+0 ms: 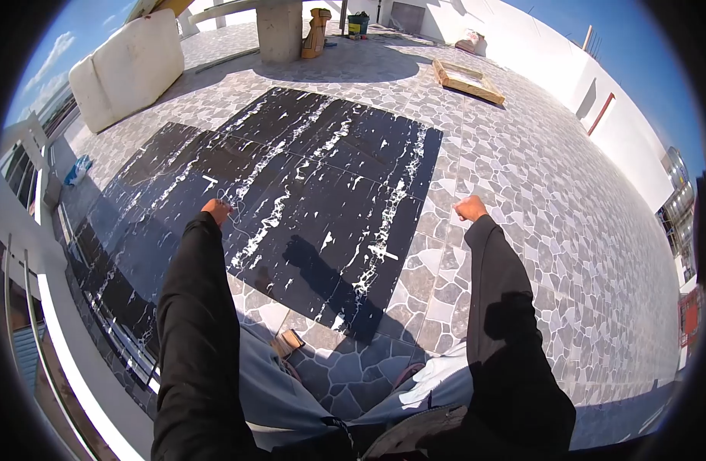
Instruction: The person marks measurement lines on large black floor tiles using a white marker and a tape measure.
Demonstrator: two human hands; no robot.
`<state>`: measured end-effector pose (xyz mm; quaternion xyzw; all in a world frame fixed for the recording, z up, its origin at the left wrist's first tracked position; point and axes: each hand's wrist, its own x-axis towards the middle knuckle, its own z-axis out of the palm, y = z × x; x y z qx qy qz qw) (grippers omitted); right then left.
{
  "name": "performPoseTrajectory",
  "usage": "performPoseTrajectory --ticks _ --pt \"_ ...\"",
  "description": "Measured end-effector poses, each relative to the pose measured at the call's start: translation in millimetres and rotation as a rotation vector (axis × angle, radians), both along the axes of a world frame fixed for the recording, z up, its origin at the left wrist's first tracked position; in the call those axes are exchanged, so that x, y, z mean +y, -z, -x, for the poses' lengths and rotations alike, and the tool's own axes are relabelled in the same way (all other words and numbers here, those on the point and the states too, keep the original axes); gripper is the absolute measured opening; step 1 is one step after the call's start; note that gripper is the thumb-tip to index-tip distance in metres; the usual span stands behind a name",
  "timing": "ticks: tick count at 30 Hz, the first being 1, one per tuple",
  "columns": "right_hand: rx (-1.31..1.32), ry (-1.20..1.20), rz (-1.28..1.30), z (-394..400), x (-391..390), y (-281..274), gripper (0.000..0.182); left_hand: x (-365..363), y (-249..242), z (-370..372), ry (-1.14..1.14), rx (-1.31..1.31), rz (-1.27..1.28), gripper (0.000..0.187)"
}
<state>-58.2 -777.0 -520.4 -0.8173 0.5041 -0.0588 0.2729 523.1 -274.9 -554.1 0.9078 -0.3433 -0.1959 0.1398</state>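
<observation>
Both my arms reach forward in black sleeves over the floor. My left hand (217,210) is closed in a fist above the black tiles (322,207), which carry white marble-like veins and lie in a joined patch. A thin white looping line (238,206) shows beside its fingers. Off to the right, my right hand (470,208) is also closed, over the grey stone-patterned floor (537,200) just past the tiles' right edge. I cannot tell what either fist holds. Small white strips (209,183) lie on the black tiles.
A small tan block (290,341) lies near my feet. A wooden frame (468,83) rests farther out, below a white wall (537,46). At the back stand a white plastic tank (126,73), a round pillar (280,34), a brown bag (316,34) and a bucket (358,24). White railing (69,353) runs along the left.
</observation>
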Motion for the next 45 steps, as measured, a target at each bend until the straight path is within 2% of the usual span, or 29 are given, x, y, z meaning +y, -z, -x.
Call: performPoseTrajectory --ticks 2,4,5,6,8,10,12,13,15,16,18,19,21,22,24,26,27,28,30,32,33,35,36,37,38,39,41,45 --pt "-0.140 0.005 -0.123 2.8 6.2 -4.8 0.012 8.2 -8.7 5.2 0.132 -0.055 0.025 0.027" --pt "-0.134 -0.030 -0.164 6.8 31.1 -22.5 0.022 7.5 66.1 -79.2 0.613 -0.690 -0.204 0.029" --pt "-0.168 -0.042 -0.213 7.2 38.7 -26.7 0.025 3.5 54.3 -65.7 0.379 -0.444 -0.140 0.022" --pt "-0.207 -0.020 -0.249 9.1 44.3 -28.8 0.020 -6.9 32.9 -36.4 0.137 -0.201 -0.072 0.015" --pt "-0.271 0.032 -0.289 7.6 41.5 -25.6 0.016 4.0 -11.1 2.6 0.685 -0.771 -0.174 0.017" --pt "-0.179 0.037 -0.271 7.9 47.0 -39.4 0.021 -6.0 -30.1 21.5 0.574 -0.657 -0.311 0.034" --pt "-0.100 0.060 -0.240 5.3 70.4 -61.8 0.022 -5.8 -60.8 51.9 0.182 -0.259 -0.176 0.028" --pt "-0.091 0.048 -0.238 3.6 74.2 -63.8 0.022 -10.6 -61.4 57.0 0.169 -0.251 -0.174 0.028" --pt "-0.093 0.101 -0.253 2.7 80.5 -66.5 0.020 -19.3 -57.7 46.3 0.327 -0.398 -0.337 0.024" --pt "-0.087 0.091 -0.251 1.6 83.0 -68.3 0.020 -16.3 -48.2 34.2 0.316 -0.392 -0.336 0.024" --pt "-0.068 0.140 -0.239 -0.2 88.3 -71.3 0.018 -31.2 30.3 -30.7 0.738 -0.987 -0.364 0.022" --pt "-0.099 0.141 -0.234 0.1 89.7 -71.9 0.014 -53.0 67.5 -66.1 0.284 -0.393 -0.158 0.021" --pt "-0.096 0.118 -0.187 2.9 77.7 -62.9 0.012 -52.8 72.7 -72.0 0.298 -0.425 -0.191 0.021" --pt "-0.103 0.115 -0.144 6.9 68.5 -55.9 0.011 -57.2 73.8 -70.5 0.335 -0.465 -0.227 0.020" --pt "-0.087 0.056 -0.057 12.2 45.8 -41.4 0.009 -46.0 44.1 -40.1 0.293 -0.522 -0.239 0.020" --pt "-0.055 0.012 0.020 16.0 27.4 -32.0 0.010 -34.5 19.5 -19.3 0.668 -0.845 -0.375 0.021" --pt "-0.053 0.011 0.019 14.3 31.5 -32.6 0.010 -44.8 33.9 -33.1 0.284 -0.401 -0.184 0.022" --pt "-0.116 0.044 0.036 13.6 36.5 -32.3 0.011 -45.1 50.3 -47.0 0.285 -0.399 -0.184 0.022" --pt "-0.177 0.079 0.053 18.4 14.4 -17.4 0.012 -34.0 39.0 -36.5 0.554 -0.672 -0.199 0.023" --pt "0.255 -0.427 0.324 30.8 -57.2 25.9 0.017 -33.3 28.7 -25.2 0.506 -0.618 -0.190 0.023" --pt "0.257 -0.424 0.322 28.1 -38.1 14.4 0.017 -33.5 24.1 -20.6 0.456 -0.565 -0.183 0.022" --pt "-0.157 0.112 -0.056 10.5 32.1 -27.0 0.020 -31.3 1.3 -2.3 0.411 -0.534 -0.213 0.022" --pt "-0.154 0.121 -0.055 5.0 43.6 -34.9 0.020 -35.0 -4.4 5.4 0.365 -0.505 -0.241 0.021" --pt "-0.135 0.136 -0.096 3.3 51.5 -42.1 0.020 -49.6 53.5 -48.5 0.295 -0.453 -0.179 0.021" --pt "-0.118 0.156 -0.137 3.2 55.5 -45.6 0.020 -35.4 13.1 -1.7 0.316 -0.451 -0.174 0.021" --pt "-0.133 0.159 -0.173 3.3 58.0 -47.0 0.019 -24.1 -43.2 43.1 0.274 -0.439 -0.276 0.021" --pt "-0.167 0.175 -0.246 2.4 61.0 -49.4 0.019 -24.2 -22.2 19.4 0.624 -0.772 -0.433 0.023" --pt "-0.240 0.160 -0.249 7.5 65.2 -52.4 0.018 -17.6 -0.9 -5.7 0.810 -0.932 -0.374 0.027"
